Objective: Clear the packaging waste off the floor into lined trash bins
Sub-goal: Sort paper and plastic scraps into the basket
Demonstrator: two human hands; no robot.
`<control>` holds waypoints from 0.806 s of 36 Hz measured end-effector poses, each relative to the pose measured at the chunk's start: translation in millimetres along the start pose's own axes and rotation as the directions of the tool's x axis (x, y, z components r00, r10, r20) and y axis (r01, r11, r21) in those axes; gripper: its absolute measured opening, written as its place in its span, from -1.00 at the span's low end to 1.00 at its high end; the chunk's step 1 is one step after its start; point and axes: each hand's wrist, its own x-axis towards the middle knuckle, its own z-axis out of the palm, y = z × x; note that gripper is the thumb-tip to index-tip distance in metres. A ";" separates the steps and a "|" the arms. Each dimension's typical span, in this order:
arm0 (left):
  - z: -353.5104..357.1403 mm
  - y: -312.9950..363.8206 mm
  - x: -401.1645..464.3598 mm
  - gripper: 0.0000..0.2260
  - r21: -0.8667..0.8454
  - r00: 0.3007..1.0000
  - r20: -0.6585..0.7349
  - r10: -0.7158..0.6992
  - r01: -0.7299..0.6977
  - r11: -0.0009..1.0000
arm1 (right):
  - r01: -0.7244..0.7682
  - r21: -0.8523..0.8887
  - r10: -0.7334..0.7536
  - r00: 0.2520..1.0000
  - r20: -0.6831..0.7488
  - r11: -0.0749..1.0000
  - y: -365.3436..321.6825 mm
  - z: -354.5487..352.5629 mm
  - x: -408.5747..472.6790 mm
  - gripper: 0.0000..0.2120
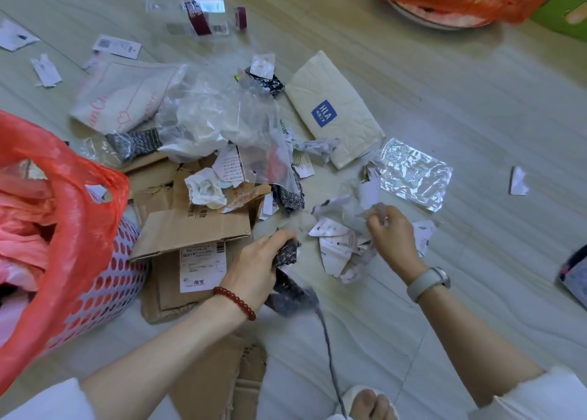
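Gathering is under way: the left hand [254, 270] grips a dark patterned wrapper [287, 254] and the right hand [392, 235] pinches crumpled paper scraps [341, 244] on the floor [444, 101]; next, carry both to the red-lined bin [63, 229] at left.

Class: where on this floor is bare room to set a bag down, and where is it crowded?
Bare floor lies right of the HLA mailer and beyond the foil sheet. Crowded: between the lined bin and the mailer, around the cardboard.
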 end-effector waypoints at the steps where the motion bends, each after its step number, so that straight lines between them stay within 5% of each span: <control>1: 0.0 -0.2 -0.5 -0.39 0.012 1.000 0.007 0.010 -0.010 1.000 | -0.027 0.012 0.027 1.000 0.000 1.000 1.5 -2.7 -0.1 -0.89; 5: 3.0 1.9 0.1 -0.58 0.061 0.995 0.097 0.000 -0.006 0.998 | 0.024 -0.034 -0.023 0.999 0.043 0.999 9.2 0.6 -3.9 -0.67; 9: 2.1 1.5 1.9 -0.37 0.125 0.957 0.251 -0.147 0.119 0.985 | 0.069 -0.187 -0.050 0.993 0.104 0.980 18.1 12.1 -6.1 -0.53; 15: 8.8 -13.2 -1.8 -0.79 0.150 0.982 0.187 -0.041 0.013 0.989 | 0.133 -0.454 -0.059 0.983 0.175 0.881 23.4 28.5 -17.2 -0.59; 22: 7.6 -17.6 -0.2 -0.73 0.129 0.976 0.207 -0.066 0.040 0.991 | 0.189 -0.591 -0.137 0.982 0.133 0.784 39.4 36.5 -28.0 -0.51; 29: 6.1 -17.0 -4.3 -0.71 0.125 0.981 0.172 -0.090 0.069 0.990 | 0.205 -0.503 -0.149 0.977 0.149 0.839 45.5 42.8 -34.0 -0.74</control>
